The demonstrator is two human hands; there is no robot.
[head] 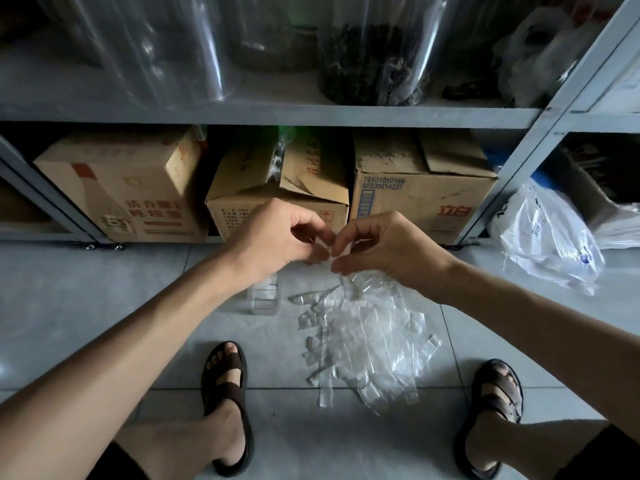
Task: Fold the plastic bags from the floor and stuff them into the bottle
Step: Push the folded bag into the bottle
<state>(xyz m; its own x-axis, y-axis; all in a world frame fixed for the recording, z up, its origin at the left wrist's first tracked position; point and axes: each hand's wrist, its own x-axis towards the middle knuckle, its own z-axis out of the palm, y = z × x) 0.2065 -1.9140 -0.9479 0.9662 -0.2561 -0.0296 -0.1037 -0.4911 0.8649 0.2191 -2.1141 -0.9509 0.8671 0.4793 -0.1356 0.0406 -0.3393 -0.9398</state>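
Observation:
A pile of several small clear plastic bags (367, 337) lies on the tiled floor between my feet. A clear plastic bottle (265, 296) stands on the floor just left of the pile, partly hidden under my left wrist. My left hand (277, 237) and my right hand (384, 247) meet above the pile, fingertips together, both pinching one small clear bag (325, 251) between them. The bag is mostly hidden by my fingers.
A grey metal shelf (277, 116) stands ahead, with cardboard boxes (422, 195) under it at floor level. A white plastic bag (550, 244) lies on the floor at right. My sandalled feet (227, 382) flank the pile.

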